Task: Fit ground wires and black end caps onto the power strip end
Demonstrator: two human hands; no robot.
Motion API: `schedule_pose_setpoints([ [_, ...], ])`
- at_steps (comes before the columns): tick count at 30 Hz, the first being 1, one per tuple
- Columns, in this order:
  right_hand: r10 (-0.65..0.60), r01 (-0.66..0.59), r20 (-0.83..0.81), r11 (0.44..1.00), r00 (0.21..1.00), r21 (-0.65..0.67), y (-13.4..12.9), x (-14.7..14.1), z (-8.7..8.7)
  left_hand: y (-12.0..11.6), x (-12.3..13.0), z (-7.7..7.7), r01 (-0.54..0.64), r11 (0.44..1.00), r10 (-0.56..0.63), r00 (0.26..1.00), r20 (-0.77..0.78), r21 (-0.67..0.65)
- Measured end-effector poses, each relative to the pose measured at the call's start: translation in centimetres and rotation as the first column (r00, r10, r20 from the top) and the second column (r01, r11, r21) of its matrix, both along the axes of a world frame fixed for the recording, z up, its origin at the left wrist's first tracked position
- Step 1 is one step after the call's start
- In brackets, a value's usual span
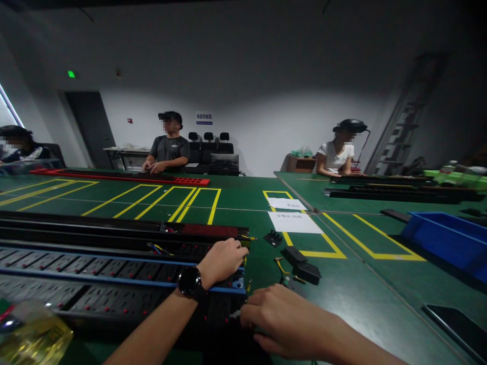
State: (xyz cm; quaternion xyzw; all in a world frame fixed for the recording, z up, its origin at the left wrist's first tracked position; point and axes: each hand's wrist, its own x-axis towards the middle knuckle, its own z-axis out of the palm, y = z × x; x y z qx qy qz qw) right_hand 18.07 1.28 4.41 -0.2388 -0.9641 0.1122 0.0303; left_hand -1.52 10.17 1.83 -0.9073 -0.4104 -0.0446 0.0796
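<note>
Apparently a steadying hold

The left hand (224, 261) is lying over the blue-edged socket strip's (122, 270) right end on the bench (241, 200), likely bracing it; the right hand's (281, 317) fingers are bunching narrowly nearby; what either grip is holding, I cannot tell.

Wall sign (204, 117) — "成品存放区" | nearer white sheet (297, 225) — print too blurred to read

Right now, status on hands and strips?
Left hand over blue-edged strip, right end. Right hand by near strip's end, grip unclear. Black blocks just beyond right hand.
</note>
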Motion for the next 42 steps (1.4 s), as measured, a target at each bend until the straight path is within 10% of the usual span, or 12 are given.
schedule_pose_setpoints([
  [42, -0.012, 0.009, 0.027, 0.994, 1.0, 0.105, 1.6, 1.4, -1.0, 0.3, 0.0, -0.2, 0.017, 1.0, -0.016, 1.0, -0.006, 0.008],
])
